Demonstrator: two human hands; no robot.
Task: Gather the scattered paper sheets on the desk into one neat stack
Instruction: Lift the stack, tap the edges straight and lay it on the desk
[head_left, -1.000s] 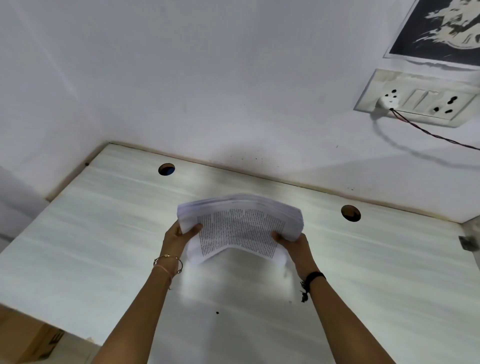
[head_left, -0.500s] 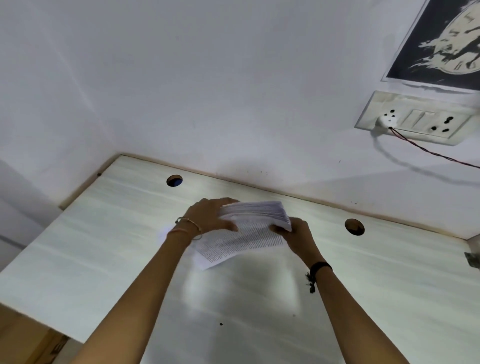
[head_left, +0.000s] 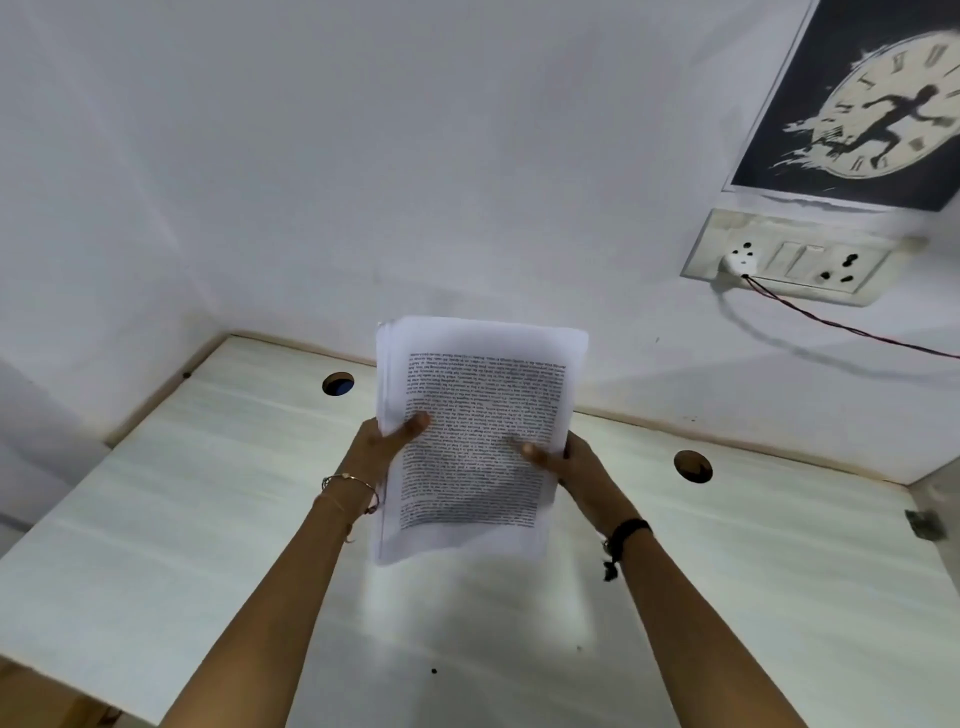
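The left grip (head_left: 387, 441) was clamped on the left edge of the paper stack (head_left: 475, 364), with the thumb pressed on the printed face. The right grip (head_left: 569, 460) was clamped on the right edge in the same manner. The stack was held upright in the air, clear of the counter (head_left: 208, 493) and roughly midway between its two cable holes (head_left: 337, 384). At the top left corner the sheet edges were slightly staggered.

Judged from this, gathering was largely done and squaring was the step in hand. To do it well:

1. Lower the stack until its bottom edge meets the counter.
2. Slacken both grips slightly so the sheets can settle, then tap.
3. Turn the stack and tap a long edge likewise.
4. Lay it flat.

Too tight a hold would probably lock the stagger in. Too loose a hold would risk sheets sliding out.
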